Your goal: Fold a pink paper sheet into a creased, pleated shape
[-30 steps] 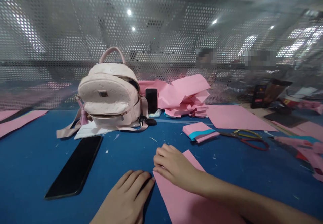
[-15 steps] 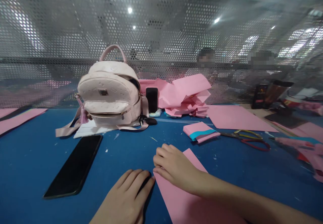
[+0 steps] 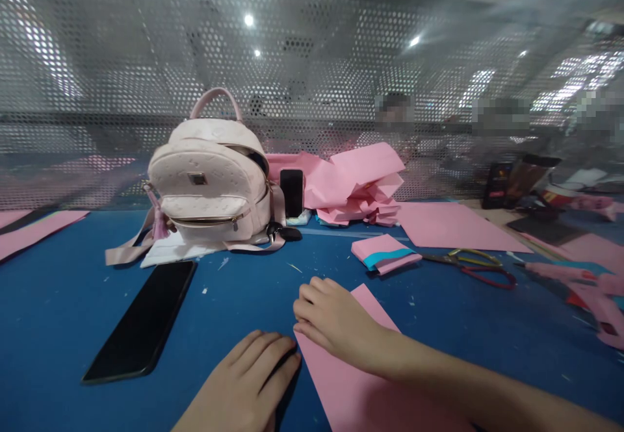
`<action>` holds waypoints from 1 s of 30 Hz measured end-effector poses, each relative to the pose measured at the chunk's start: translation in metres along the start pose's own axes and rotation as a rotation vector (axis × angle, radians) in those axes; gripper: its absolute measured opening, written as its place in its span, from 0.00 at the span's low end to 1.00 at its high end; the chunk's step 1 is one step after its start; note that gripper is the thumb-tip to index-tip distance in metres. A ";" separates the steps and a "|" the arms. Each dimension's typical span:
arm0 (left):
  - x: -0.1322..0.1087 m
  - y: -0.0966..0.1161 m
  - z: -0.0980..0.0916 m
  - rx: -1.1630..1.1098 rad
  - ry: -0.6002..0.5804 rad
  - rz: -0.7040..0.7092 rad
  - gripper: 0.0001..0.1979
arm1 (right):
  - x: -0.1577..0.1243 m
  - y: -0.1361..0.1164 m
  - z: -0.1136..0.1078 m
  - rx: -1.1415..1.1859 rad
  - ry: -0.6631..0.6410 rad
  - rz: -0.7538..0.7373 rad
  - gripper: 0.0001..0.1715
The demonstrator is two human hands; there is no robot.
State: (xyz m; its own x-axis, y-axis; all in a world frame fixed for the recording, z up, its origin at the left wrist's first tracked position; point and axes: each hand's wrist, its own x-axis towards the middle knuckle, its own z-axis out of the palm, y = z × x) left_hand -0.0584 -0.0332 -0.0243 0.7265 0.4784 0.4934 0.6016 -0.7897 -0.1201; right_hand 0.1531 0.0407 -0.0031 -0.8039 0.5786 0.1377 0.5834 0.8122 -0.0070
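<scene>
Right hand pressing pink paper, left hand beside

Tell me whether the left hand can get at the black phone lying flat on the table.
Probably yes. The left hand lies flat to the right of the phone, apart from it, with only bare blue table between them, and nothing covers the phone.

pink paper, blue table, black phone
</scene>
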 end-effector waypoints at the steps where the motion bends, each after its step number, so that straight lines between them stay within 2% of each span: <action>1: 0.001 0.001 -0.001 -0.013 0.010 0.041 0.16 | 0.000 0.000 0.001 0.003 0.007 -0.003 0.08; 4: 0.009 0.004 -0.007 -0.061 0.027 0.198 0.14 | -0.002 0.001 0.004 0.012 0.028 -0.003 0.08; 6: 0.014 0.007 -0.012 -0.092 -0.003 0.268 0.15 | -0.003 0.001 0.005 0.012 0.040 -0.003 0.09; 13: 0.021 0.012 -0.023 -0.153 -0.153 0.382 0.20 | -0.005 0.000 0.003 -0.020 0.054 -0.015 0.10; 19: 0.017 0.018 -0.025 -0.142 -0.167 0.413 0.17 | -0.007 -0.001 0.007 -0.049 0.071 -0.010 0.11; 24: 0.018 0.024 -0.028 -0.077 -0.224 0.443 0.19 | -0.009 -0.002 0.007 -0.064 0.073 -0.018 0.11; 30: 0.012 0.035 -0.015 0.027 -0.092 0.455 0.17 | -0.009 -0.003 0.004 -0.076 0.065 -0.024 0.11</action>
State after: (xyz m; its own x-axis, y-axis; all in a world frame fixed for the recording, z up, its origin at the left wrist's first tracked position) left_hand -0.0334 -0.0604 -0.0094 0.9443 0.1186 0.3070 0.2225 -0.9174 -0.3301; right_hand 0.1578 0.0332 -0.0084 -0.8100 0.5509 0.2010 0.5731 0.8163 0.0720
